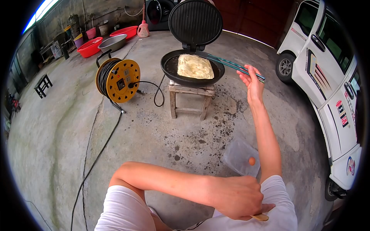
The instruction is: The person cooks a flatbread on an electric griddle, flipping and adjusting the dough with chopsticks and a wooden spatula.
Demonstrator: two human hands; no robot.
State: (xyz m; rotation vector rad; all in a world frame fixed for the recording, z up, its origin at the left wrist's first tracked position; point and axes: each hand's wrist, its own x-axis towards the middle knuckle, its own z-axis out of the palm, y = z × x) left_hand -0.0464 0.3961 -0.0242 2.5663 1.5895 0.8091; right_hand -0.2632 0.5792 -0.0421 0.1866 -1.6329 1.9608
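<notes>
My right hand (252, 82) is stretched forward, its fingers closed round a pair of teal chopsticks (235, 66). Their tips reach the right rim of a black electric griddle (169, 71) with its ribbed lid (195, 23) raised. On the griddle lies a pale yellow, roughly square flatbread (195, 66). My left hand (237, 197) is folded across my lap, closed on a wooden-looking piece (261, 217); only its rounded end shows, the rest being hidden under the hand. A clear plastic box (235, 156) holding a brown egg (251, 161) sits on the floor below my right forearm.
A wooden stool (190, 89) carries the griddle. Left of it stands a yellow cable reel (122, 81), its black cord (98, 154) running along the concrete. Basins (90, 47) and a pink jug (143, 29) are behind. A white van (327, 73) stands at right.
</notes>
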